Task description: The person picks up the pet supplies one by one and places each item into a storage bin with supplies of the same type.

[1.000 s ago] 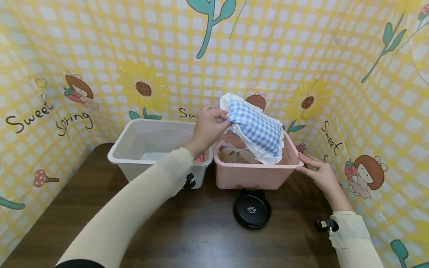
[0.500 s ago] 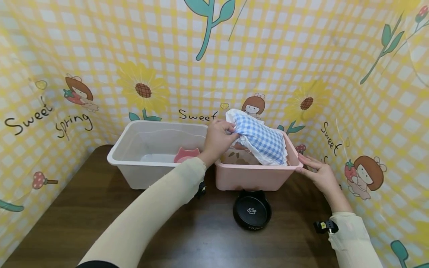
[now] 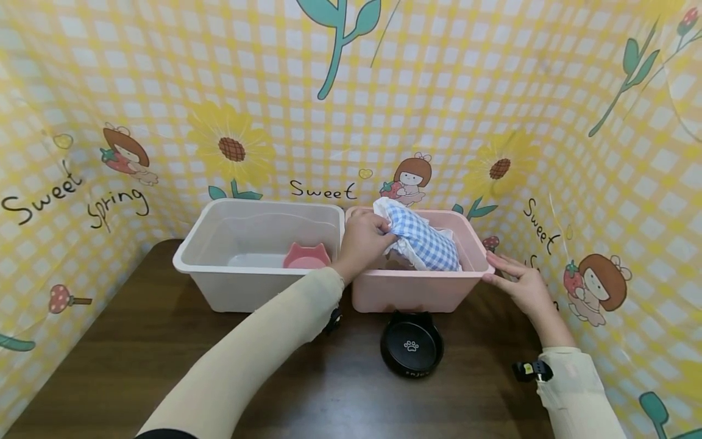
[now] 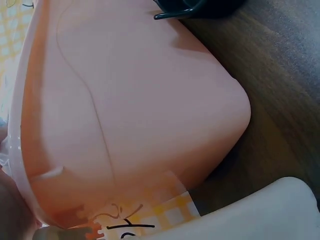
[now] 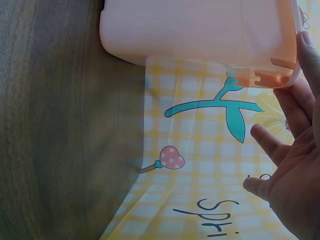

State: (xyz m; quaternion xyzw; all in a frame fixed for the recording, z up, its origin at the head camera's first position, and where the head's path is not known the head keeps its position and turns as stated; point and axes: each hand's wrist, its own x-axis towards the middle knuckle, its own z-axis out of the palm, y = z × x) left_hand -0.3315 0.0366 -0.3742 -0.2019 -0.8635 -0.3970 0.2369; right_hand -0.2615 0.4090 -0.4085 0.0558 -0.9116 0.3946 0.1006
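Observation:
My left hand [image 3: 367,238] pinches one end of a small blue-and-white checked pillow [image 3: 425,238] with a white frilled edge. The pillow slants down into the pink plastic bin [image 3: 417,294], its far end inside the rim. At the bin's right front corner, my right hand [image 3: 521,289] grips the rim between thumb and fingers, as the right wrist view shows with the hand [image 5: 300,160] and the pink bin [image 5: 195,30]. In the left wrist view the pink bin [image 4: 150,95] fills most of the picture. Only a blurred part of the left hand [image 4: 12,210] shows there.
A white plastic bin [image 3: 241,289] stands left of the pink one, with a pink cat-eared bowl [image 3: 307,256] inside. In front of the pink bin sits a black cat-eared bowl [image 3: 412,346] with a paw print. Patterned cloth walls [image 3: 307,152] surround the dark wooden table [image 3: 323,390].
My left hand has lowered the checked pillow into the pink bin, moving down and slightly right. The pink bowl in the white bin has come into fuller view. My right hand stays put.

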